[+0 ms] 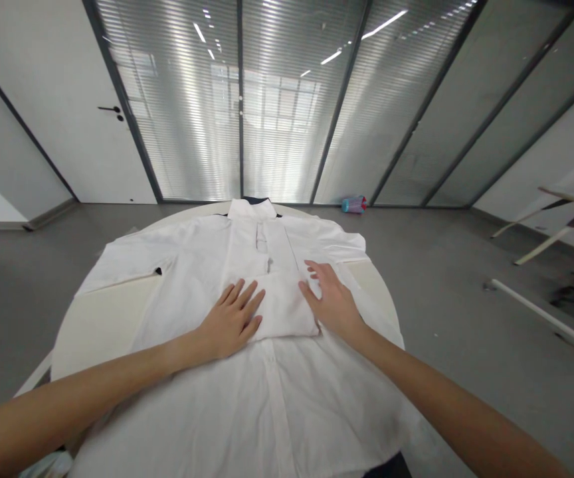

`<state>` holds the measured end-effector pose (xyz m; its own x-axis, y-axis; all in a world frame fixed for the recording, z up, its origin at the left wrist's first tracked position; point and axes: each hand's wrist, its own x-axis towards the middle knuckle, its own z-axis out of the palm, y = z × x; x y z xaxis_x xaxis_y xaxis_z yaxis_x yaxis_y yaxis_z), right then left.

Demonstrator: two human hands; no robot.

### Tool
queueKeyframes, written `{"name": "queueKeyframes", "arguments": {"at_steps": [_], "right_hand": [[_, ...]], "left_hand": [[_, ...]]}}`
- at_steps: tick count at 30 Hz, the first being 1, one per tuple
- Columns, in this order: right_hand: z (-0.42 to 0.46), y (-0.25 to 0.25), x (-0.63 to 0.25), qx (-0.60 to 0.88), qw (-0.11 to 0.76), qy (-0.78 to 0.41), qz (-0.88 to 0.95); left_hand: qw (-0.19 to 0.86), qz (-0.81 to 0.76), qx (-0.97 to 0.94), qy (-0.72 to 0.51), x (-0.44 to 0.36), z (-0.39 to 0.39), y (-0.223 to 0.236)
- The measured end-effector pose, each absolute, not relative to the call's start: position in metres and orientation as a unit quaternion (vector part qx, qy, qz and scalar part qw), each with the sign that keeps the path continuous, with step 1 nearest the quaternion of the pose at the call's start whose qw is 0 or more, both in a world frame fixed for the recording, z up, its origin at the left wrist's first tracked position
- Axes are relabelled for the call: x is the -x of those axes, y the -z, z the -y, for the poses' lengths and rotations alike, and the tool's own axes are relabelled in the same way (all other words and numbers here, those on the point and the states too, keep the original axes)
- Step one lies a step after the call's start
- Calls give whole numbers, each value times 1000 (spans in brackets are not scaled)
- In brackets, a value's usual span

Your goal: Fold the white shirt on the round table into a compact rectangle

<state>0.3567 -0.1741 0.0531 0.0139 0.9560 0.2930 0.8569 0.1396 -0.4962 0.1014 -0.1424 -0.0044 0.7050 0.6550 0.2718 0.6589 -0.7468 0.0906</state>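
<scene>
A white short-sleeved shirt (207, 411) lies spread on a round table, its collar at the far side and its hem toward me. On its middle rests a folded piece of white cloth (287, 309); I cannot tell if it is part of the shirt. My left hand (232, 318) lies flat with fingers spread on the left side of this cloth. At the cloth's right edge, my right hand (334, 302) has its fingers slightly bent and its thumb apart, with nothing visible in its grasp.
The cream round table (97, 318) shows at the left under the sleeve. On the grey floor beyond it lies a blue and red package (353, 204) near the glass wall. A wooden-topped table (573, 197) and a white metal bar (546, 315) stand at the right.
</scene>
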Motion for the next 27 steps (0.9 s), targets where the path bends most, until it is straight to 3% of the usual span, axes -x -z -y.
{"name": "queueKeyframes", "arguments": {"at_steps": [4,9,16,19,22,27], "right_hand": [[177,-50,-326,521,198,7,830],[166,-23,-312,532,116,-37,838],[164,-2,-349,542,84,-62,834],[160,-3,-362,536,107,-58,836],[134,-17,-372,550,183,-51,813],[37,-49,-385,629,300,-129,706]], "left_hand": [[5,362,925,114,-105,138,-19],[-2,371,922,115,-105,120,-16],[-43,377,920,100,-91,117,13],[-82,369,915,142,-88,111,7],[-145,392,879,229,-89,79,-9],[-282,572,689,344,-100,-21,-41]]}}
